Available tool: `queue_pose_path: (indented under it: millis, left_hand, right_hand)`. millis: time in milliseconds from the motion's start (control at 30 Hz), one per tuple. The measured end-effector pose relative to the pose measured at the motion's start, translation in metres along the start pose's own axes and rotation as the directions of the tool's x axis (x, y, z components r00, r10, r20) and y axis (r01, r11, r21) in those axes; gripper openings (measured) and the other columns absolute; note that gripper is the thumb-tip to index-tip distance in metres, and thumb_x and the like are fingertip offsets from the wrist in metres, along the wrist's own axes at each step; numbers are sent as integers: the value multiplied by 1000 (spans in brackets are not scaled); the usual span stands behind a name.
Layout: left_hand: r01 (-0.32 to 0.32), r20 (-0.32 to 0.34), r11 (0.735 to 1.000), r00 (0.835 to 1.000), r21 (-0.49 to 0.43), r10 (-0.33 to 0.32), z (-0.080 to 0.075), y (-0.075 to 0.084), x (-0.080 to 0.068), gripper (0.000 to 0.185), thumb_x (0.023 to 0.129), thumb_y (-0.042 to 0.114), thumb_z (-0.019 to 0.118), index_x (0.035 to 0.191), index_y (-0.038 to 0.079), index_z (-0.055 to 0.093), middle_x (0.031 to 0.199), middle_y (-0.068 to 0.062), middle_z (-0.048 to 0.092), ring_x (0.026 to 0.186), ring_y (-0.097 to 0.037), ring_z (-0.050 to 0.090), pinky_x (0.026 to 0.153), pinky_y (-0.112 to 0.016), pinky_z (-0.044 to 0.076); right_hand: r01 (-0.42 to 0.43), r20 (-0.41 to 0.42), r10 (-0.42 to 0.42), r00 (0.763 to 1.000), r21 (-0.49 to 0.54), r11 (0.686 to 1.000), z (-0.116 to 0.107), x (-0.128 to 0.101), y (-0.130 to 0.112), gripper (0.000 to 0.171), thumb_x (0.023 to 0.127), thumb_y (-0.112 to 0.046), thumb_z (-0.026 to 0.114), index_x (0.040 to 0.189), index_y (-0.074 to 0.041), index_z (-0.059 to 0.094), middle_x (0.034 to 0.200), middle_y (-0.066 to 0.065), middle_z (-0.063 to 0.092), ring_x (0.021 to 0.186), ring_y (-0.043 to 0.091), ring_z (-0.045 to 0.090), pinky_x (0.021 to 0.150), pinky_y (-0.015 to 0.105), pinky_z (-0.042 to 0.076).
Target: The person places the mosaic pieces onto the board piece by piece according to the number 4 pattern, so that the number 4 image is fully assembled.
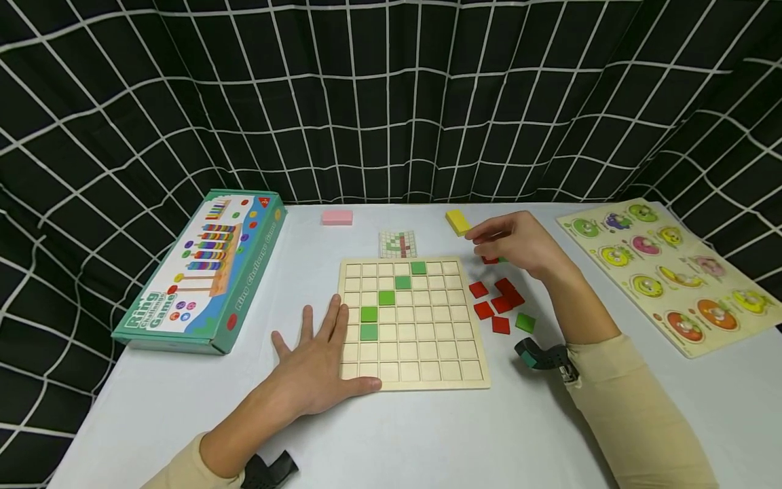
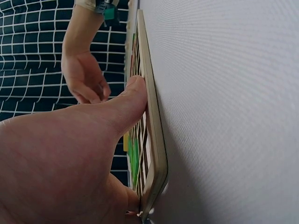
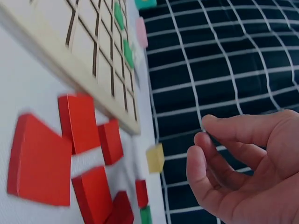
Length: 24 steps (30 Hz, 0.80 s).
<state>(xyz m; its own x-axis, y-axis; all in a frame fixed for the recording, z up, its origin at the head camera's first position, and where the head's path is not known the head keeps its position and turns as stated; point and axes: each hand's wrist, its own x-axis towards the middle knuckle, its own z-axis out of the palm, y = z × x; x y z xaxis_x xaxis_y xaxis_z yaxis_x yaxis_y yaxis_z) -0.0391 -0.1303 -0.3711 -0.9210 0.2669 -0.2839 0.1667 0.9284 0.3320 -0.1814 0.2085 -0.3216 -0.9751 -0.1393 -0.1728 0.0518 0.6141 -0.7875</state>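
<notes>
A wooden grid board lies in the middle, with several green tiles set in a slanting line of its squares. My left hand rests at the board's lower left corner, fingers spread along the left side. Its thumb presses on the front rim. Beyond the board's right far corner, my right hand hovers over a red tile and a bit of green. In the right wrist view its fingers are loosely curled, thumb tip close to the forefinger, with nothing visible between them.
Several loose red tiles and a green tile lie right of the board. A small pattern card, a pink block and a yellow block are behind it. A game box stands left; a fruit puzzle board lies right.
</notes>
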Motion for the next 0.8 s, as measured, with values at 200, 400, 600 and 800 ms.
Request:
queue_pose_path:
  millis: [200, 400, 600, 800]
  left_hand:
    - [7, 7, 1000, 1000, 1, -7, -1, 0, 0, 128, 81, 79, 69, 168, 7, 9, 177, -8, -2, 158, -54, 1, 100, -94, 4]
    - [5, 8, 1000, 1000, 1, -5, 0, 0, 0, 128, 81, 79, 69, 168, 7, 9, 177, -8, -2, 158, -54, 1, 100, -94, 5]
    - [3, 5, 1000, 1000, 0, -3, 0, 0, 0, 128, 81, 78, 69, 168, 7, 9, 177, -8, -2, 158, -54, 2, 100, -94, 5]
    - [3, 4, 1000, 1000, 2, -3, 0, -1, 0, 127, 81, 78, 69, 168, 7, 9, 177, -8, -2, 158, -54, 2, 101, -94, 5]
  right_hand:
    - [-41, -31, 40, 999, -26, 999, -11, 7, 15, 33, 96, -10, 70, 128, -2, 73, 118, 14, 70, 100, 23, 64, 86, 38, 52]
    - [-59, -23, 58, 998, -29, 998, -17, 10, 27, 37, 96, -10, 69, 132, -1, 70, 132, 20, 64, 106, 25, 56, 90, 39, 48]
    - [-73, -16, 72, 997, -29, 997, -19, 13, 34, 40, 96, -12, 69, 134, 0, 68, 137, 22, 61, 111, 26, 52, 90, 39, 48]
    - [-75, -11, 74, 997, -27, 997, -20, 14, 35, 40, 96, -12, 70, 134, 0, 68, 137, 22, 61, 109, 26, 53, 88, 38, 49]
